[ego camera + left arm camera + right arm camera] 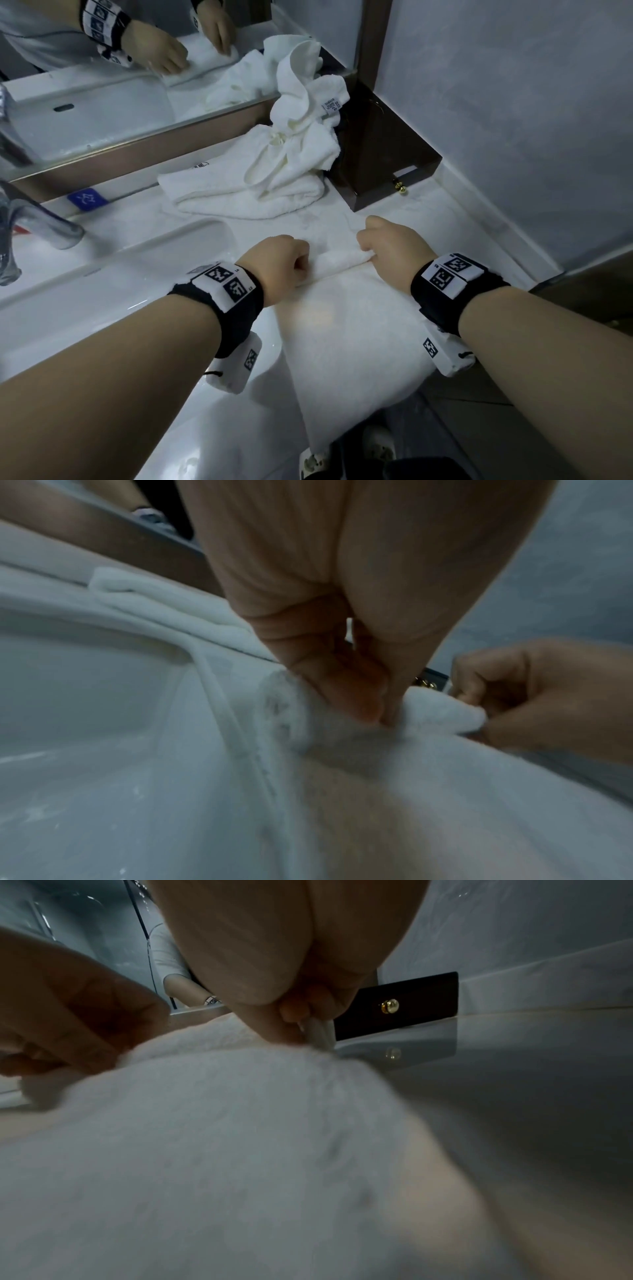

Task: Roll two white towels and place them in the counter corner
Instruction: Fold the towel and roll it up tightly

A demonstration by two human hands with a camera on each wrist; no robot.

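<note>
A white towel (346,329) lies flat on the counter in front of me, its near end hanging over the counter's edge. Its far end is turned into a small roll (337,262). My left hand (281,263) grips the roll's left end with curled fingers. My right hand (390,245) pinches its right end. The left wrist view shows the left hand (356,693) curled on the rolled edge (441,712), the right hand (534,693) beside it. The right wrist view shows my right hand (301,1020) on the towel (219,1123). A second white towel (274,171) lies crumpled near the corner.
A dark wooden box (383,147) with a brass knob (400,186) fills the counter corner by the grey wall. The white sink basin (113,274) and chrome faucet (37,222) are to the left. A mirror (102,85) runs along the back.
</note>
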